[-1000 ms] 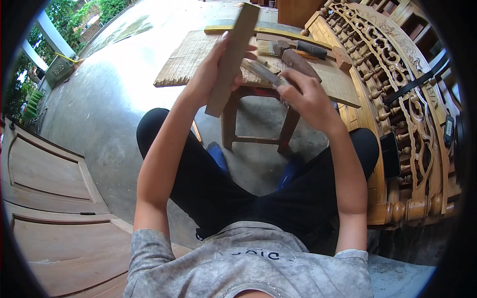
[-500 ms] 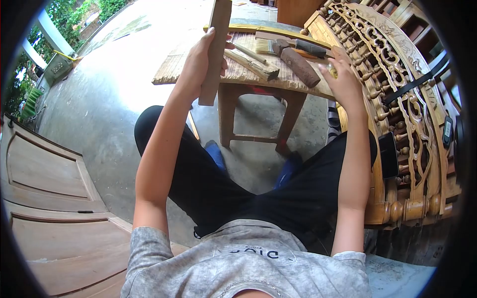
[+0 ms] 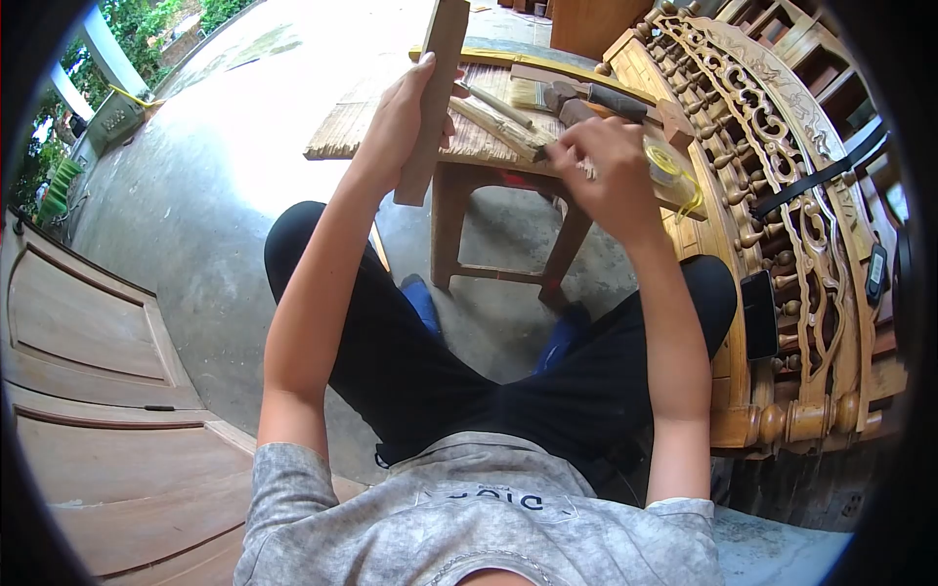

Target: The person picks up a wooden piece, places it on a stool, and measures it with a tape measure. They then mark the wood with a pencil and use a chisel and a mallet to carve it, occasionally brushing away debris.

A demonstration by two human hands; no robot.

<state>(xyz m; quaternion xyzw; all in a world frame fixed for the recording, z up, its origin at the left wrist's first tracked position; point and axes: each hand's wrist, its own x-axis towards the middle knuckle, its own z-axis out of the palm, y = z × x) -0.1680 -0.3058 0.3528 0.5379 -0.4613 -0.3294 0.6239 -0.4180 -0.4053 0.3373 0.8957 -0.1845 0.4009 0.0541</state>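
My left hand [image 3: 399, 122] is closed around a long flat wooden board [image 3: 431, 107], held upright and slightly tilted at the near left part of the table. Over the table's right side is my right hand [image 3: 608, 171], fingers curled together. A small pale bit shows by its fingers, but I cannot make out what it is. Beneath and behind this hand lies a mallet [image 3: 576, 110], mostly hidden. A rough wooden stick [image 3: 498, 127] with a dark end lies between my hands. To the right hand's right is a roll with yellow string [image 3: 674, 171].
On the wooden table [image 3: 337, 142] lie a paintbrush [image 3: 529, 94], a dark-handled tool [image 3: 616, 102] and a small wood block [image 3: 674, 122]. A carved wooden bench [image 3: 782, 195] stands close on the right. Wooden panels [image 3: 93, 332] lie at the left.
My right hand has moved left from beside the yellow roll to over the mallet, its fingers curling in. The yellow string now shows. My left hand and the board have hardly moved.
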